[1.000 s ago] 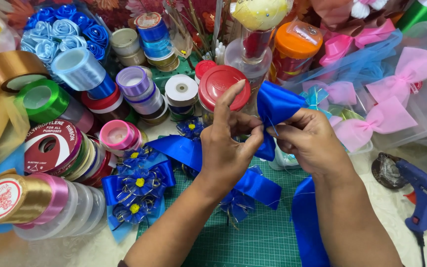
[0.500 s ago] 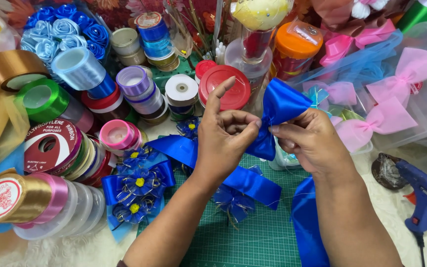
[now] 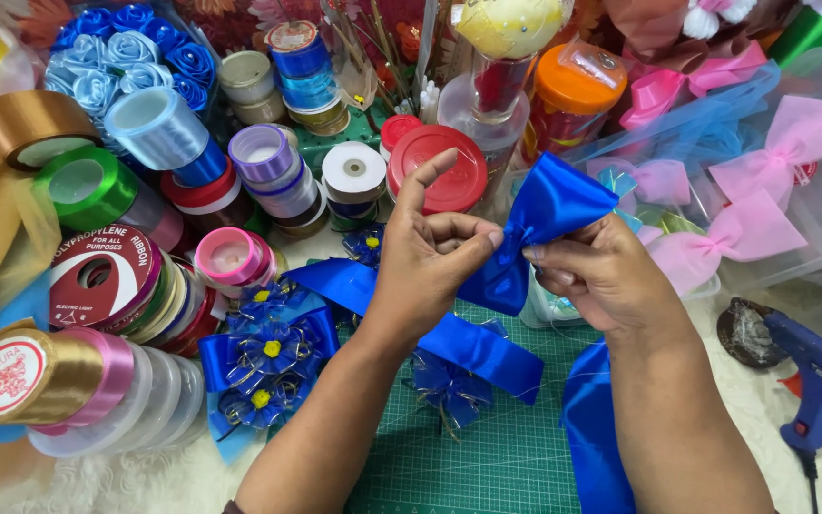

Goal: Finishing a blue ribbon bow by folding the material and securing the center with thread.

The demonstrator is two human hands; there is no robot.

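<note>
Left hand (image 3: pixel 427 271) and right hand (image 3: pixel 597 271) both pinch the blue bow (image 3: pixel 533 231) at its centre, above the green mat (image 3: pixel 506 447); left index finger raised.

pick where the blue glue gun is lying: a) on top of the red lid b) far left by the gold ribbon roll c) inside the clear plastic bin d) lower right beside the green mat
d: the blue glue gun lies at the lower right on the white surface, just beyond the green cutting mat.
</note>
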